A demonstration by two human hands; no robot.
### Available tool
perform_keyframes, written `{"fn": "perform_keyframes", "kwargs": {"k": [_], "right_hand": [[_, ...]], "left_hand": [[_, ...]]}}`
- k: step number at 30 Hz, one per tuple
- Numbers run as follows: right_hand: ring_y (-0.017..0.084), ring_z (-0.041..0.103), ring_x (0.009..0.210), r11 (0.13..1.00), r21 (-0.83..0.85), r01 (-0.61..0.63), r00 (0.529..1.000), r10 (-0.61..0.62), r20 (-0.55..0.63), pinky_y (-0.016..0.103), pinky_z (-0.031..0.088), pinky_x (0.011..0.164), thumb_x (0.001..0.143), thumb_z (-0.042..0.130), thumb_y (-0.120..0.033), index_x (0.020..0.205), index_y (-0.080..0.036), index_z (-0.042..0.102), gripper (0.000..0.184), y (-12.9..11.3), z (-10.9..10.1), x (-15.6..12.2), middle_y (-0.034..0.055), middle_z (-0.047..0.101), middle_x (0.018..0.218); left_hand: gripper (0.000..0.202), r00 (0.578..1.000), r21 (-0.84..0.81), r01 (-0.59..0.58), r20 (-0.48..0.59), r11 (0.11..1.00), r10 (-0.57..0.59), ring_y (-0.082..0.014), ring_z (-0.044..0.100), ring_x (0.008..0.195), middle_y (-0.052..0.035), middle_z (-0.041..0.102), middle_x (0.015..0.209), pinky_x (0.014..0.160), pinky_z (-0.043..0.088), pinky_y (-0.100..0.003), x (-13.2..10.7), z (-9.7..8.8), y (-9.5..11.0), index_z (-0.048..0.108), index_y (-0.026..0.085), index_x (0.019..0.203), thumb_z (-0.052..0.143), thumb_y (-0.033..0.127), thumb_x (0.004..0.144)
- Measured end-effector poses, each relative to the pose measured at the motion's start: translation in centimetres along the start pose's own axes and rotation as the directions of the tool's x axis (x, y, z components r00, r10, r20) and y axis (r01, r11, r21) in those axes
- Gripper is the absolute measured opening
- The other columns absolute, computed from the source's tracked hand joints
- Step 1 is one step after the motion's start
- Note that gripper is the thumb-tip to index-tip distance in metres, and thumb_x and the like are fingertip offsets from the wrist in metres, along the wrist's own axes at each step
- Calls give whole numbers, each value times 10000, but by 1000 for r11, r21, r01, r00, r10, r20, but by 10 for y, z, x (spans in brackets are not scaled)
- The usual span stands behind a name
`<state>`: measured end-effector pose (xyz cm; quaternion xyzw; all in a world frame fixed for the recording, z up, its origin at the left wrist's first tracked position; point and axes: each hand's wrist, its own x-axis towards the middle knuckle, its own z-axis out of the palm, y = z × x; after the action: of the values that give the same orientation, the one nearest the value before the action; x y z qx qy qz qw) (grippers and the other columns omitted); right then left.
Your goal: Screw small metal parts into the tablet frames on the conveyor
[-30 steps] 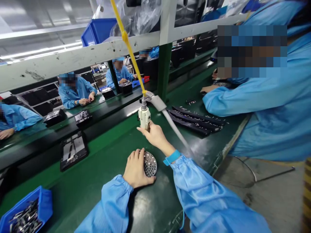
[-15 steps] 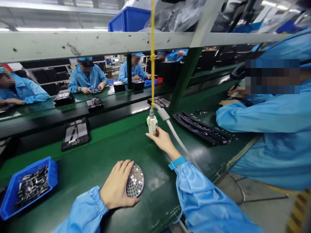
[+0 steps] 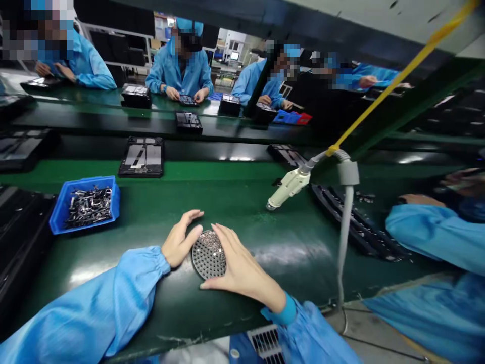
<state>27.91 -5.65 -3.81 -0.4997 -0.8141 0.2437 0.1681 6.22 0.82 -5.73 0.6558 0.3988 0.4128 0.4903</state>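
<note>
Steadying a round perforated metal dish (image 3: 209, 255) of small shiny screws, the left hand (image 3: 181, 238) and right hand (image 3: 242, 268) lie against its edges on the green desk (image 3: 288, 242), their fingers (image 3: 223, 242) spread wide rather than closed on it. An electric screwdriver (image 3: 288, 188) hangs tilted, touching neither hand, and a blue plastic bin (image 3: 85, 206) of dark metal parts sits well left.

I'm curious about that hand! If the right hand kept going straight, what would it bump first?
The round perforated metal disc lying on the green workbench; the right hand already seems to touch its rim.
</note>
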Motion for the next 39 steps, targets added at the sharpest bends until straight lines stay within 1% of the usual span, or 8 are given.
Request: {"fn": "perform_keyframes", "kwargs": {"k": [6, 12, 15, 20, 26, 30, 34, 39], "right_hand": [[489, 471, 1459, 987, -147, 67, 993, -81, -87, 688, 466, 1158, 675, 878, -507, 1553, -143, 436, 1049, -6, 18, 13, 291, 468, 1572], [496, 525, 1413, 973, -208, 102, 977, -137, -164, 709, 485, 1128, 657, 854, -445, 1513, -125, 475, 989, -10, 27, 28, 297, 524, 1527], [500, 530, 1415, 967, -216, 138, 978, -168, -126, 710, 473, 1147, 664, 882, -475, 1510, -88, 481, 1013, -11, 25, 35, 316, 534, 1520], [532, 394, 1518, 909, -300, 289, 947, -316, -48, 772, 416, 1162, 764, 840, -653, 1614, -21, 306, 1186, -7, 21, 20, 379, 408, 1606], [389, 535, 1465, 890, -279, 360, 927, -375, -3, 575, 568, 1126, 1014, 621, -296, 1498, -87, 527, 536, -17, 6, -4, 254, 572, 1538], [354, 704, 1205, 923, -272, 273, 949, -305, -80, 547, 651, 989, 975, 627, -167, 1240, -163, 734, 286, -19, -9, 13, 184, 745, 1239], [248, 745, 908, 962, -166, 218, 969, -233, -80, 382, 677, 785, 959, 652, -139, 1099, -198, 798, 211, -18, -2, 39, 107, 753, 1005], [260, 744, 1011, 959, -111, 261, 955, -273, -119, 385, 647, 889, 982, 608, -137, 1050, -237, 840, 262, -16, 0, 60, 107, 787, 1058]], "left_hand": [[565, 984, -56, 71, -159, 996, -79, -305, 628, 1341, -192, 682, 1389, 1224, 424, -510, 4, -10, 5, 544, 173, 1291, 512, 642, 979], [553, 974, -45, 112, -195, 993, -118, -291, 649, 1307, -164, 710, 1351, 1208, 442, -492, 4, -13, 12, 568, 182, 1257, 449, 652, 992], [590, 985, -77, 118, -118, 990, -126, -290, 640, 1319, -168, 707, 1356, 1215, 429, -480, 8, -8, 13, 600, 167, 1253, 411, 666, 1002], [854, 967, -168, 189, 201, 967, -155, -310, 652, 1304, -214, 701, 1354, 1208, 433, -481, 33, 3, 8, 663, 92, 1253, 298, 809, 965], [979, 826, -143, 303, 533, 942, -184, -302, 712, 1187, -226, 757, 1220, 1148, 472, -475, 64, 5, 7, 703, 59, 1217, 196, 853, 949], [950, 823, -115, 266, 545, 957, -163, -285, 707, 1182, -181, 768, 1220, 1153, 464, -447, 64, 1, 8, 735, 99, 1194, 198, 846, 956], [942, 821, -119, 271, 546, 955, -165, -282, 717, 1155, -177, 771, 1209, 1106, 504, -423, 60, 0, 7, 747, 104, 1182, 221, 851, 951], [917, 834, -77, 183, 540, 980, -113, -262, 707, 1173, -119, 778, 1217, 1097, 498, -367, 60, 0, 10, 778, 148, 1147, 242, 864, 943]]}}
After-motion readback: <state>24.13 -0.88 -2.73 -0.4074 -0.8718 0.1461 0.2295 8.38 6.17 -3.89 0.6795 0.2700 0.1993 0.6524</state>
